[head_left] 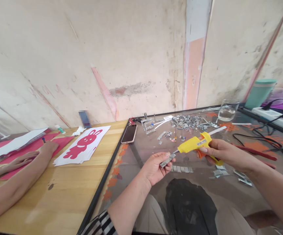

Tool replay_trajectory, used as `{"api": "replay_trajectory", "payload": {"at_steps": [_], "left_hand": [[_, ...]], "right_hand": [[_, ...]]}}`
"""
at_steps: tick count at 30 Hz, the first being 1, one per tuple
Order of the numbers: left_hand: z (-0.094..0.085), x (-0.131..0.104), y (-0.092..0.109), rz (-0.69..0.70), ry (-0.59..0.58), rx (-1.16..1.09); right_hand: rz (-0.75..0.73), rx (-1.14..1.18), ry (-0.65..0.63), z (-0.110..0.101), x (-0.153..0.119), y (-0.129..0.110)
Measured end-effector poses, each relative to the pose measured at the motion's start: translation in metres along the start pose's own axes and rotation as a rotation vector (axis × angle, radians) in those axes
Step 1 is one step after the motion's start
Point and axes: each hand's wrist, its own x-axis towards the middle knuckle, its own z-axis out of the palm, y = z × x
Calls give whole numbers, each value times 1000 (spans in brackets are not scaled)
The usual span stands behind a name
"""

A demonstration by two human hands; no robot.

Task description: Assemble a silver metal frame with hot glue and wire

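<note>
Near the middle of the glass-topped table, my left hand (157, 166) pinches a small grey metal strip (167, 161). My right hand (221, 151) is wrapped round the handle of a yellow glue gun (191, 144), with fingers by its orange trigger. A white glue stick (218, 130) sticks out of the gun's back. The gun's nozzle points left and down and is at the strip's upper end; whether they touch is hard to tell. Just beyond my left fingers, a flat row of grey pieces (182, 169) lies on the glass.
Metal pieces (190, 122) are heaped at the back, near a glass of water (228, 111). A phone (129, 133) lies at the left edge. Red-handled pliers (255, 151), cables and a power strip (276, 119) are right. Another person's hands rest on red paper (65, 141) at left.
</note>
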Motion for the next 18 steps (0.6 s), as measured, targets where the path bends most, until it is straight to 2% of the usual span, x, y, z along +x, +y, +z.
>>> {"api": "replay_trajectory", "payload": {"at_steps": [18], "left_hand": [[2,0,0,0,13,-6]], "right_hand": [[7,-35,-22,-2,0,3]]}}
